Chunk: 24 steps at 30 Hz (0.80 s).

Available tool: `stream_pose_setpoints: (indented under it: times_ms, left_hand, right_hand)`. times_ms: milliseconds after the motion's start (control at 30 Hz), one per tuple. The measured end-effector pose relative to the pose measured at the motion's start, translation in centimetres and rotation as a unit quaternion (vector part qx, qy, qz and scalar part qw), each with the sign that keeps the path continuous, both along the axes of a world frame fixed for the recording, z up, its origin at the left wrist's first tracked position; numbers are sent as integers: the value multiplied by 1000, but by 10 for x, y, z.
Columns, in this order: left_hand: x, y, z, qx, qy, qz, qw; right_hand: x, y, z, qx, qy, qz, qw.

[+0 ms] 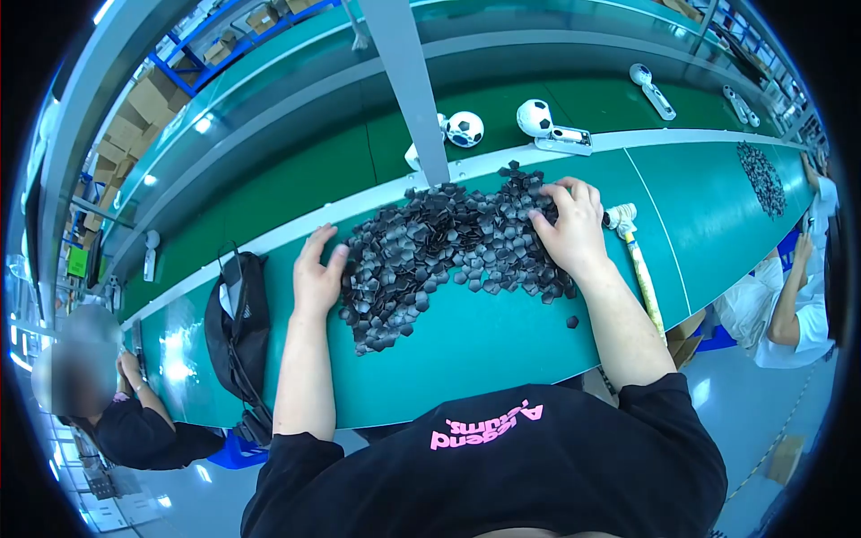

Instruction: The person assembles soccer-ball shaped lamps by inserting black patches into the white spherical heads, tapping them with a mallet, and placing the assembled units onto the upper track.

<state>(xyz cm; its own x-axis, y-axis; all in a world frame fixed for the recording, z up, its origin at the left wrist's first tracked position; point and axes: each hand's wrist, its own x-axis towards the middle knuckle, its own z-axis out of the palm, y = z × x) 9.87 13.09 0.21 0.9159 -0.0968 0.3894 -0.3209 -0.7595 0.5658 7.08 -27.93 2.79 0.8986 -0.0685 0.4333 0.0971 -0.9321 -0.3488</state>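
A wide heap of small black pentagon pieces (430, 238) lies on the green tabletop (466, 359) in front of me. At the heap's left edge is my left hand (318, 273), its fingers stretched out and apart, with the thumb near the pieces. My right hand (574, 224) rests against the right side of the heap, fingers spread and slightly bent, the fingertips touching or just over the outer pieces. I see nothing held in either hand. One loose pentagon piece (572, 322) lies apart, below the right end of the heap.
A black bag (239, 327) lies left of my left arm. Right of my right hand is a hammer (639, 260) with a wrapped head. Soccer-ball-patterned devices (535, 118) sit on the belt behind. Another black pile (761, 179) lies far right. People sit at both sides.
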Motion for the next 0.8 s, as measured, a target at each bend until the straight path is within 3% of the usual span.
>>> stream_pose_setpoints:
  times_ms: [67, 200, 367, 467, 800]
  left_hand:
    - [3, 3, -10, -138, -20, 0, 990]
    - [2, 7, -16, -218, -46, 5, 975]
    - [0, 8, -17, -276, -20, -10, 961]
    - [-2, 8, -16, -336, 29, 38, 941]
    - [-2, 6, -15, -368, 17, 25, 929]
  right_hand:
    - [1, 2, -3, -3, 8, -1, 1000]
    - [1, 5, -4, -7, 28, 19, 999]
    - [3, 4, -9, -22, 59, 50, 997]
    - [3, 4, -7, -24, 62, 55, 996]
    - [3, 8, -8, -11, 59, 67, 996]
